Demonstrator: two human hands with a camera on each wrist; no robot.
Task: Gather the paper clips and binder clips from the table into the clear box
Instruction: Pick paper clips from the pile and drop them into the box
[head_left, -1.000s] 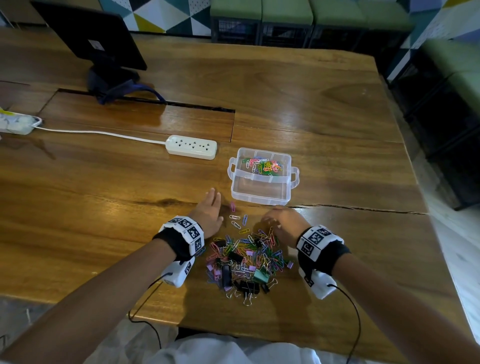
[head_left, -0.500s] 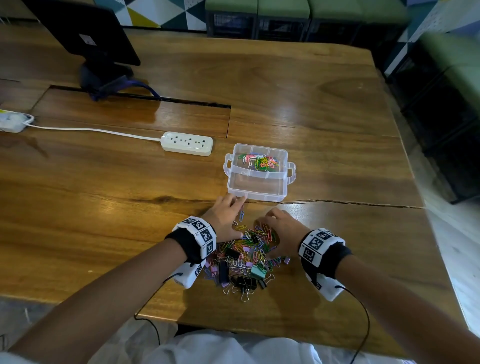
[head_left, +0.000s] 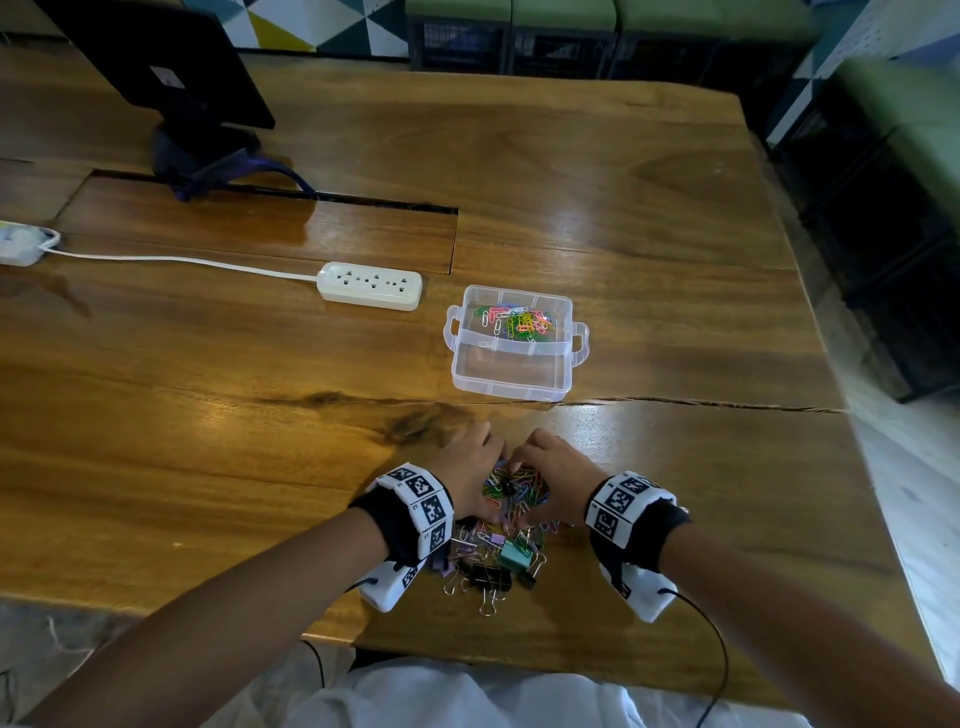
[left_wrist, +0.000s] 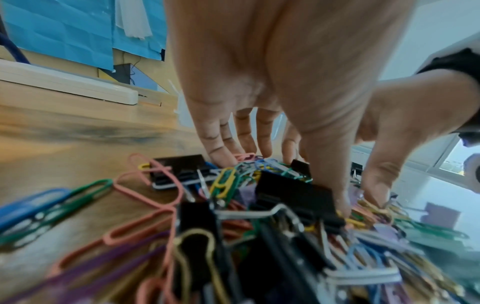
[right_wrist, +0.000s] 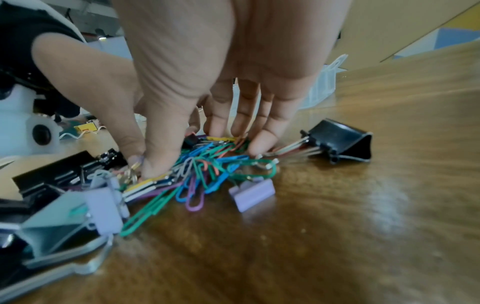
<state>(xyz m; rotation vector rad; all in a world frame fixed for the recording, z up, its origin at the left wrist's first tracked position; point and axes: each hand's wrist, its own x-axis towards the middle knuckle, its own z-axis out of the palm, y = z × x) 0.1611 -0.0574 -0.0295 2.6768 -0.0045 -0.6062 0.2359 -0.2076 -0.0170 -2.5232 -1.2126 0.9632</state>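
Both hands are working the clip pile on the tabletop, w/ the clear box as the landmark: the pile is lying just on the person's side of the box, near it but not touching. The left hand is cupping the pile's left edge & the right hand is cupping its right edge, fingertips nearly meeting at the end of the pile closest to the box.

Left wrist view: the left hand's fingers are pointing down, slightly spread, tips resting on the paper clips, thumb pressing down next to a black binder clip. Right wrist view: the right hand's fingers are sitting close together, tips down in the tangle of coloured paper clips, thumb pressing into the same tangle. Can't tell if either hand is really pinching a clip, or just raking.

A black binder clip is lying just to the right of the right hand's fingers, a lilac one nearer the wrist. More binder clips, black, teal & lilac, are sitting at the end of the pile farthest from the box, outside the hands.

The box is standing open; its far compartment is holding coloured paper clips, the near one looks bare.

A white power strip is lying left of the box, a dark monitor stand well beyond that.
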